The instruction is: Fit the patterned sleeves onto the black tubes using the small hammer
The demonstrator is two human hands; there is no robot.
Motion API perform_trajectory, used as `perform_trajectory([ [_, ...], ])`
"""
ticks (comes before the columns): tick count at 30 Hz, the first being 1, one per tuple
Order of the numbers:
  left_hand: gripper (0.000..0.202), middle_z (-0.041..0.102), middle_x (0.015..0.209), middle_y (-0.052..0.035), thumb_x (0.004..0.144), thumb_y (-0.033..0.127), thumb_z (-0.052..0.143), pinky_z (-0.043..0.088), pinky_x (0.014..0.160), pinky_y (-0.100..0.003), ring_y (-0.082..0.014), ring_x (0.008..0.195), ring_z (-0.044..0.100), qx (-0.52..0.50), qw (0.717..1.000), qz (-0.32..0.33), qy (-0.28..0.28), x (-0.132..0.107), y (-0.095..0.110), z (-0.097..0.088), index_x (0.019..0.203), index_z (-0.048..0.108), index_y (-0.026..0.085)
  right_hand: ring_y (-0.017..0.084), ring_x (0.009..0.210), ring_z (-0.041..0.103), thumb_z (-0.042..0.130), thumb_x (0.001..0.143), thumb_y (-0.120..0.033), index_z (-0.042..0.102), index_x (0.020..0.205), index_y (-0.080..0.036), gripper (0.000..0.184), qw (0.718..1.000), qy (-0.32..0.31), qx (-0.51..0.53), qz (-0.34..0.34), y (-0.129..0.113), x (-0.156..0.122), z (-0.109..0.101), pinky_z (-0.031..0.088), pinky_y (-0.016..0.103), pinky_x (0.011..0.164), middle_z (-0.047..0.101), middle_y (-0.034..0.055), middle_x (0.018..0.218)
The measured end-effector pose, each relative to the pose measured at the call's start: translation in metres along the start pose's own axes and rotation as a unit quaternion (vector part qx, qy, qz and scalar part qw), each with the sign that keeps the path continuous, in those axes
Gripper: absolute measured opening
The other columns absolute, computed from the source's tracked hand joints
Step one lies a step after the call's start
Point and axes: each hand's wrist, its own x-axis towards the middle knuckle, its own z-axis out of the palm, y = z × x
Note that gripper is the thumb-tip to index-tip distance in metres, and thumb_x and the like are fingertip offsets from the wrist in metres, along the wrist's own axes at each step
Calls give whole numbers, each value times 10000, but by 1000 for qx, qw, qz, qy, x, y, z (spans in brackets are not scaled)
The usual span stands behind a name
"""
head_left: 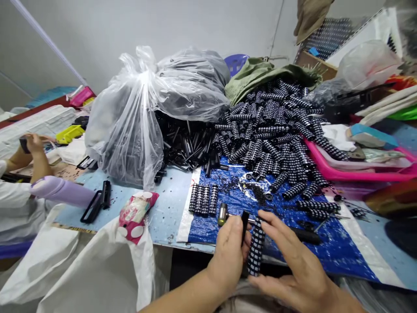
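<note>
a studded grip [256, 252] is held upright by the right hand [293, 269] at the table's [169, 213] near edge, steadied so a black tube [244, 226], pinched in the left hand [230, 252], meets its top.

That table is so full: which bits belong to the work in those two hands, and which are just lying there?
In use:
- left hand holding a black tube
- right hand on a studded sleeve
- sleeve pile
- loose black tubes
- row of four sleeves
- small hammer

Lying about:
- plastic bags
- purple bottle
- pink tray
- snack packet
</note>
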Motion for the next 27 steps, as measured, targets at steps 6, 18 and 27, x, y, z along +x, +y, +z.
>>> perform_trajectory([
  [6, 387, 594, 762, -4, 747, 480, 811, 455, 669, -225, -107, 686, 569, -90, 991, -70, -75, -2, 7, 1, 899, 666, 154, 325, 1362, 480, 764, 809, -279, 215, 1583, -224, 951, 999, 12, -28, -20, 1, 3, 3, 503, 462, 1065, 391, 176, 1538],
  [18, 500, 647, 766, -18, 687, 494, 846, 527, 553, -230, -116, 611, 612, -22, 996, -74, -35, 6, 5, -15, 948, 590, 153, 349, 1268, 529, 664, 879, -525, 383, 1468, -100, 778, 993, -23, -115, 31, 35, 3, 13, 497, 507, 1006, 542, 217, 1368],
  [27, 259, 620, 797, -23, 898, 418, 628, 476, 644, -265, -150, 712, 604, 235, 966, 104, 1, 7, 0, -39, 972, 596, 171, 184, 816, 634, 472, 1011, -210, 583, 1094, -132, 159, 973, 7, -217, 76, 49, -12, -2, 502, 317, 748, 629, 83, 924],
])
